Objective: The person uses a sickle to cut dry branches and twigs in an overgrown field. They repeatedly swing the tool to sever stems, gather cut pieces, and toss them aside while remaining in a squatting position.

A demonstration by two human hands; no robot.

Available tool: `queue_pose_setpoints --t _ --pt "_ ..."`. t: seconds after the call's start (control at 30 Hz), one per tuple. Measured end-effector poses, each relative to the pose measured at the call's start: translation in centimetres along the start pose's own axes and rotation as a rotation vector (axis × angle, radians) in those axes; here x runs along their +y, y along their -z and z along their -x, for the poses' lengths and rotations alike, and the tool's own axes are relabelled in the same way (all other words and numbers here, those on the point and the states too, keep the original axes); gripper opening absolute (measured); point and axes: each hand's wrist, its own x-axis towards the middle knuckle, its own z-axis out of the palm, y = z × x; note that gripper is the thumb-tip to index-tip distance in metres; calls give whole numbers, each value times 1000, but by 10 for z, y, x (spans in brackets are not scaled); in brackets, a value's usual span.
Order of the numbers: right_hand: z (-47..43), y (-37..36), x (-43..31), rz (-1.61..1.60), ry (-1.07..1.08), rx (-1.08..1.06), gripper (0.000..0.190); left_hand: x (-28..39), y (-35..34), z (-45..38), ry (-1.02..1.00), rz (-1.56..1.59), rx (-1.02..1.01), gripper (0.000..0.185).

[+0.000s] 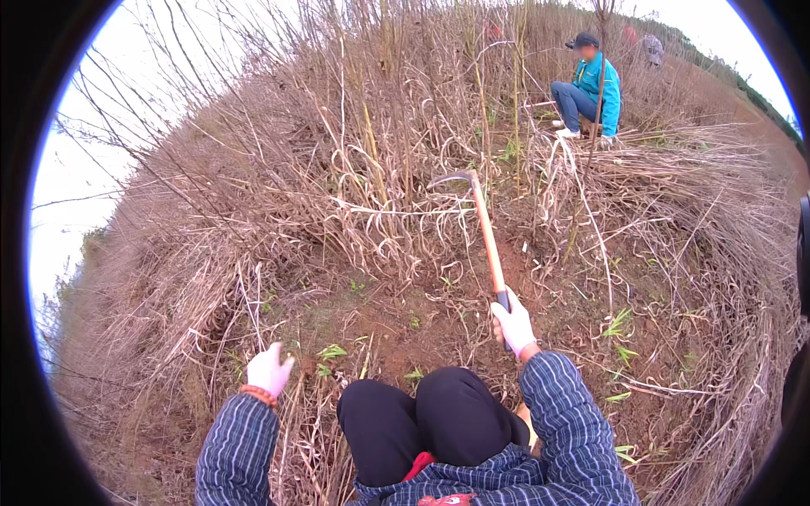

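Observation:
A long-handled sickle (488, 234) is gripped by its black lower end in my gloved right hand (516, 322). Its orange shaft slants up and away, and the curved metal blade (452, 178) points left, in front of dry grass stalks (373, 215). On the left, my gloved left hand (269, 370) hovers by the dry grass, thumb apart from the forefinger, with nothing seen in it. A thin pale stalk (250, 303) runs down close behind that hand; whether they touch is unclear. My bent knees (462, 411) are below, between both arms.
Bare reddish soil (392, 335) with small green sprouts (331, 351) lies before my knees. Cut dry grass (728, 190) is heaped to the right. Thin upright stems (516, 95) stand ahead. A person in a teal jacket (598, 82) crouches upslope; others are farther back.

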Motion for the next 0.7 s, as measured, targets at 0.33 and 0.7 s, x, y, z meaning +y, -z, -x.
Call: queue_pose_setpoints --t 0.33,0.7 --pt "-81 -115 -23 26 26 -240 56 97 -15 -35 -745 -13 151 56" --pt "10 -84 -27 701 236 -336 72 188 52 -128 -890 -511 502 96"
